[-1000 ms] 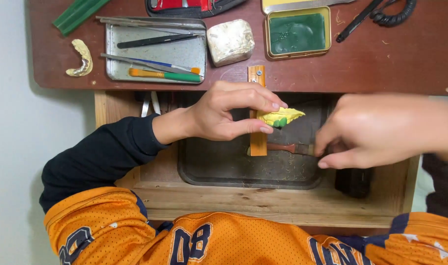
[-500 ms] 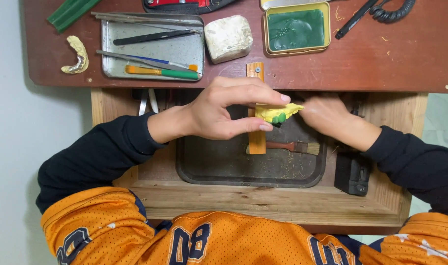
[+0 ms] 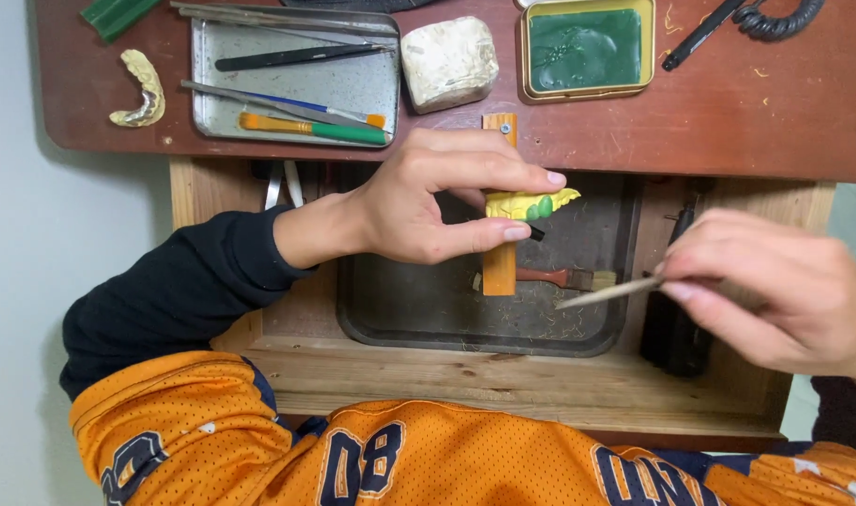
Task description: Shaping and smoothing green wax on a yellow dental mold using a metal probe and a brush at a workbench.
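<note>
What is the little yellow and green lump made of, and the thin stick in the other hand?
The little yellow and green lump looks like wax: dull, soft-edged, carved-looking. The thin stick looks like metal: pale grey with a faint sheen, though blurred, so wood is possible.

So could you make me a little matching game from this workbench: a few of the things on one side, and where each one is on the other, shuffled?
Things:
1. small yellow and green piece
2. thin metal tool
3. whitish block
4. orange-handled tool

Places:
A. lying in the shallow metal tray on the desk
B. pinched in the left hand over the wooden peg
C. standing on the red-brown desktop beside the tin of green wax
D. held in the right hand, tip over the dark drawer tray

Pairs: 1-B, 2-D, 3-C, 4-A
</note>
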